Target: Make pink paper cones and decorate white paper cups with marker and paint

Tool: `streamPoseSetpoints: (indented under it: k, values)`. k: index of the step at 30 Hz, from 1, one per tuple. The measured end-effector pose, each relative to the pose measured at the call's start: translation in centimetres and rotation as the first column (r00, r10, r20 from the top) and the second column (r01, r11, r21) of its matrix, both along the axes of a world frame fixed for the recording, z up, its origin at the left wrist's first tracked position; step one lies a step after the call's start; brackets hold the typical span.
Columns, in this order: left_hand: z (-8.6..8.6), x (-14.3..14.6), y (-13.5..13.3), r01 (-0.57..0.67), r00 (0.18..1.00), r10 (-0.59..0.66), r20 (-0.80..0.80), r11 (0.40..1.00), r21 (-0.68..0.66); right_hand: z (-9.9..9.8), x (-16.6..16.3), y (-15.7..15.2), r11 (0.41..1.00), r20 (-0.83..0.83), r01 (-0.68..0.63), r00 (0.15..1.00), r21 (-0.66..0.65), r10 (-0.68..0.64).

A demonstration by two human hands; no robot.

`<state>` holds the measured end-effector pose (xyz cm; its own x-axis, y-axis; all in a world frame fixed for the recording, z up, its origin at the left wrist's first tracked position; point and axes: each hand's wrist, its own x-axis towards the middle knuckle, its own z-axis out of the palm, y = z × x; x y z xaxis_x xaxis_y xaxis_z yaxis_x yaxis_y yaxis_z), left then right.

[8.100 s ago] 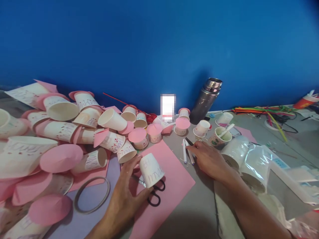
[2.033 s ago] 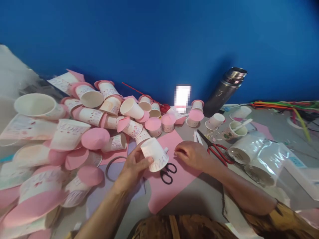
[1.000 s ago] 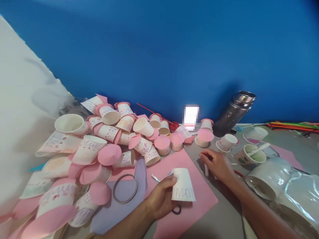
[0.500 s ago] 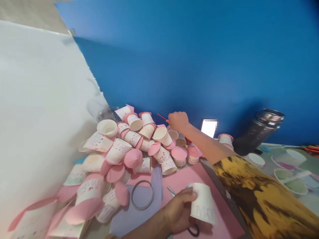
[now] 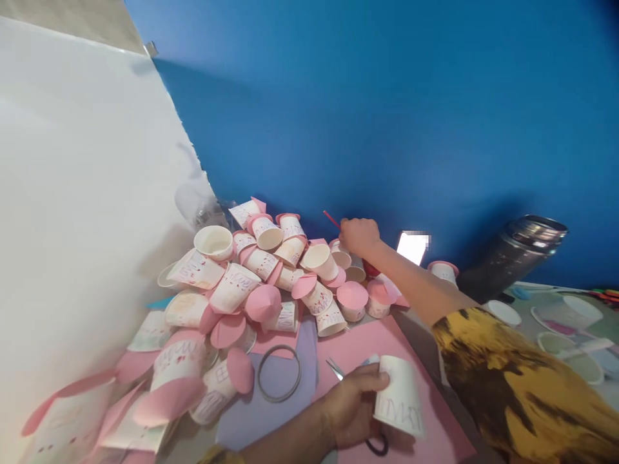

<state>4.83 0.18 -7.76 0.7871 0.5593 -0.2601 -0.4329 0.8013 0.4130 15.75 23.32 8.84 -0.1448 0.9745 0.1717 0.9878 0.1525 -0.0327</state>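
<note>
My left hand [image 5: 351,406] grips a white paper cup [image 5: 399,396] from its left side, thumb on the wall; a purple zigzag is drawn near its lower rim. Under that hand lie scissors [image 5: 334,369] on pink paper [image 5: 367,338], their middle hidden. Stretched to the back of the table, my right hand [image 5: 360,237] is closed around a thin red stick [image 5: 331,219]; I cannot tell whether it is a pen. Just left of it rises a pile of decorated paper cups [image 5: 232,287], many with pink paper cone tops.
A grey tape ring [image 5: 279,401] lies on lilac paper [image 5: 251,419]. Behind my right arm stand a lit phone [image 5: 412,247] and a dark thermos [image 5: 507,258]. Several clear cups [image 5: 570,357] are at right. A blue wall [image 5: 362,116] closes off the back.
The view has shifted slightly, so most things sit a little further right. My right hand stays at the back with the red stick, which points more steeply up; the left hand still holds the cup.
</note>
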Motion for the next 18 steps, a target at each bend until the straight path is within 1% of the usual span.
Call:
streamPoseSetpoints:
  k: [3, 6, 9, 12, 13, 14, 15, 16, 18]
  values:
    - [0.2, -0.4, -0.1, 0.003, 1.000, -0.003, -0.031, 1.000, 0.000, 0.0, 4.0, -1.7, 0.998, -0.114, 0.054, 0.992, 0.029, -0.050]
    - [0.6, -0.9, -0.2, 0.002, 0.998, -0.004, -0.068, 1.000, -0.021, 0.1, 8.2, -4.0, 0.995, -0.272, 0.091, 0.960, 0.053, -0.073]
    - [1.7, -1.5, 0.1, 0.021, 0.998, -0.022, -0.052, 0.999, -0.027, 0.4, 11.4, -7.0, 0.981, -0.468, 0.148, 0.881, 0.125, -0.074]
    - [3.4, -1.9, 1.0, 0.015, 1.000, -0.016, -0.020, 0.998, -0.055, 0.5, 13.2, -10.6, 0.953, -0.641, 0.235, 0.765, 0.190, -0.061]
    - [4.1, -2.0, 1.4, -0.004, 1.000, 0.003, -0.018, 0.998, -0.062, 0.5, 13.6, -11.9, 0.943, -0.718, 0.266, 0.695, 0.201, -0.043]
    - [4.8, -2.1, 1.9, -0.033, 0.999, 0.032, -0.022, 0.997, -0.068, 0.5, 13.9, -13.2, 0.928, -0.874, 0.321, 0.486, 0.191, 0.012]
    - [5.5, -2.2, 2.3, -0.083, 0.996, 0.081, -0.032, 0.993, -0.082, 0.4, 14.1, -14.5, 0.920, -0.962, 0.355, 0.264, 0.167, 0.073]
    - [6.2, -2.2, 2.8, -0.130, 0.991, 0.126, -0.047, 0.986, -0.106, 0.4, 14.3, -15.7, 0.914, -0.988, 0.377, 0.091, 0.148, 0.123]
    - [7.4, -2.1, 3.6, -0.177, 0.983, 0.168, -0.074, 0.975, -0.135, 0.4, 14.3, -17.8, 0.920, -0.988, 0.376, -0.060, 0.112, 0.145]
